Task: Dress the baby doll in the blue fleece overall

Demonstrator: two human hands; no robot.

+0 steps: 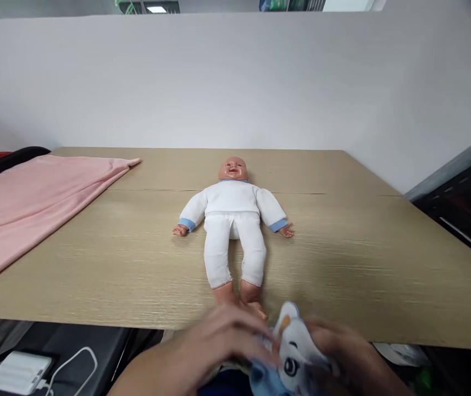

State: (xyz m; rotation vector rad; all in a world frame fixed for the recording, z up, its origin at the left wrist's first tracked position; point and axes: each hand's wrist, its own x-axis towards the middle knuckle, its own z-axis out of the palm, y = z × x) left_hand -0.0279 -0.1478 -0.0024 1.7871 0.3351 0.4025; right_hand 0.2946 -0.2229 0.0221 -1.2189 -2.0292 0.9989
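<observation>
White and blue, soft-looking: one animal-faced item [301,349], located at the table's near edge, right of centre, between two bare hands. Left hand [235,335]: enters from near left, back upward, fingers bent and reaching rightward over the item's left side; blurred, so whether it grips cannot be told. Right hand [330,341]: enters from near right, closed on the item's right side, fingertips hidden. Item markings: round dark eye, orange patch, pale rounded tip pointing far, blue portion at near left. Doll [233,198]: white suit, blue cuffs, bare feet; face up on a wood-grain tabletop [115,264], head far, feet near, beside the left hand. Pink cloth [45,203]: spread along the tabletop's left side.
</observation>
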